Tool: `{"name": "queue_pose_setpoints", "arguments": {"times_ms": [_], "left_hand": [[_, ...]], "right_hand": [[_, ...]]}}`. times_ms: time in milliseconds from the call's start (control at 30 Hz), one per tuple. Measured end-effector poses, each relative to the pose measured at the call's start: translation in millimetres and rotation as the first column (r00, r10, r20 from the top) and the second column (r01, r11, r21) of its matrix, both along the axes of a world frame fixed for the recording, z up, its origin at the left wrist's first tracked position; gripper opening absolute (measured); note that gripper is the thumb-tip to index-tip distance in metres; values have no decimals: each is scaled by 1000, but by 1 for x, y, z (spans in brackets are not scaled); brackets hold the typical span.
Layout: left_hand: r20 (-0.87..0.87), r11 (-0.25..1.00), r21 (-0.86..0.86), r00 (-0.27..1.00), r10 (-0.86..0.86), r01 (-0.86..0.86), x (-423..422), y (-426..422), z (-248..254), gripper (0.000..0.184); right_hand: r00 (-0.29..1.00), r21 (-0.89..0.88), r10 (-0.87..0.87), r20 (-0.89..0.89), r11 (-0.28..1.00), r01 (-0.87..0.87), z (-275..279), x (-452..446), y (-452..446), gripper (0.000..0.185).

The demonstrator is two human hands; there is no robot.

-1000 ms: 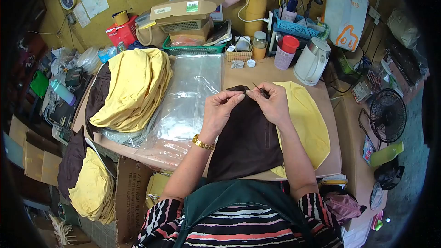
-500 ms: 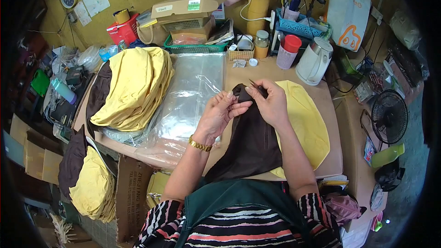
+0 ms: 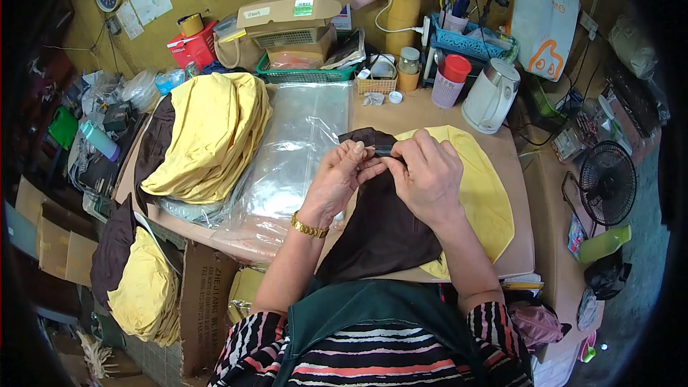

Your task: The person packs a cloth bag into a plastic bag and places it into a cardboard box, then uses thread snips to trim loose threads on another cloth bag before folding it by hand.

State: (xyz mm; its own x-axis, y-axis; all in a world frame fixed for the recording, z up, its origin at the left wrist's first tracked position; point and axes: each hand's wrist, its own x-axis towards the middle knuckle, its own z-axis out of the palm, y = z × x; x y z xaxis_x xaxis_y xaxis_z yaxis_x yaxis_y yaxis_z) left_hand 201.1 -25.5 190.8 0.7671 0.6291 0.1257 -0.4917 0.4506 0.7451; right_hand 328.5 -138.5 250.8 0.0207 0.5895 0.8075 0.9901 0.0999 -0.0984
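Observation:
Dark brown cloth (image 3: 387, 226) hangs from my hands down to the table's front edge, with a gathered end sticking out above my fingers. My left hand (image 3: 342, 175) pinches that upper edge between thumb and fingers. My right hand (image 3: 430, 172) is closed on a small metal tool that looks like thread snips (image 3: 384, 150), its blade end at the cloth beside my left fingertips. Most of the tool is hidden in the right fingers. A yellow cloth panel (image 3: 484, 208) lies under and to the right of the brown cloth.
A pile of yellow and brown cloth pieces (image 3: 208, 136) sits on the left of the table; another pile (image 3: 147, 287) is lower left. Clear plastic sheets (image 3: 301, 129) lie mid-table. A kettle (image 3: 491, 97), red-lidded cup (image 3: 453, 79) and baskets stand at the back.
My right hand has turned, bringing the tool down against the cloth's edge beside my left fingers. The gathered end of cloth has shifted left.

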Motion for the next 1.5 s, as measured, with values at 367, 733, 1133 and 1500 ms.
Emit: {"name": "queue_pose_setpoints", "arguments": {"times_ms": [367,733,1133,1500], "left_hand": [[-20,1000,-9,1000,2,-2,0,1,-2,15],[15,999,-3,999,-34,34,1,-1,1,13],[-187,977,128,963,194,-172,-17,28,-27,31],[-235,504,838,697,678,-208,-12,-24,-49,28]], "right_hand": [[998,-19,22,-66,1000,-23,9,-3,-5,32],[999,-94,2,-53,996,-6,3,0,-8,29],[343,35,222,-913,878,-477,-50,53,41,17],[468,162,226,-855,972,-173,-52,57,56,29]]}}
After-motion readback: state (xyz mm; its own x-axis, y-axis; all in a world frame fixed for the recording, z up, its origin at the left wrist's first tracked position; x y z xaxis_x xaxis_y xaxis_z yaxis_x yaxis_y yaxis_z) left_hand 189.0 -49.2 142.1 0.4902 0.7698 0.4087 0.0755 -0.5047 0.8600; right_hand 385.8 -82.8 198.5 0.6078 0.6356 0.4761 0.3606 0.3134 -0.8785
